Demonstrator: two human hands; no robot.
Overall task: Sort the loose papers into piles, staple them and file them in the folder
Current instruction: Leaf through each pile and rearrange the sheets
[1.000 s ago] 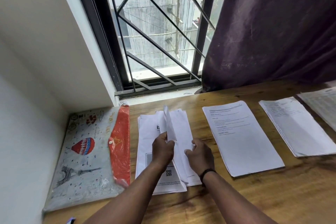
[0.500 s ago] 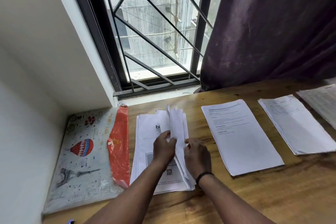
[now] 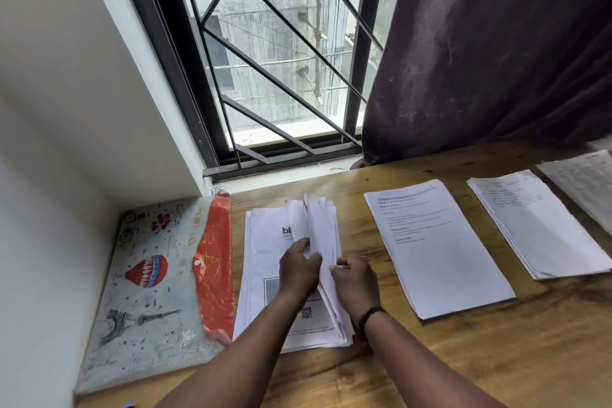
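Observation:
A stack of white papers (image 3: 265,242) lies on the wooden desk in front of me, and several of its sheets (image 3: 323,229) are lifted on edge. My left hand (image 3: 298,270) pinches the raised sheets from the left. From the right, my right hand (image 3: 356,278) holds them with curled fingers. To the left lies the folder (image 3: 149,291), a plastic envelope with a balloon and tower print and a red snap flap (image 3: 217,262). Two sorted piles lie to the right: a printed one (image 3: 437,248) and a second (image 3: 536,225). No stapler is in view.
A third sheet pile (image 3: 586,182) shows at the far right edge. A dark purple curtain (image 3: 496,43) hangs over the desk's back right. The barred window (image 3: 281,60) is straight ahead, a white wall (image 3: 49,143) closes the left side. Bare desk wood (image 3: 496,358) lies at the front right.
The lifted sheets have been drawn more upright and closer together between both hands, and the stack beneath has been squared up a little. The view has shifted slightly.

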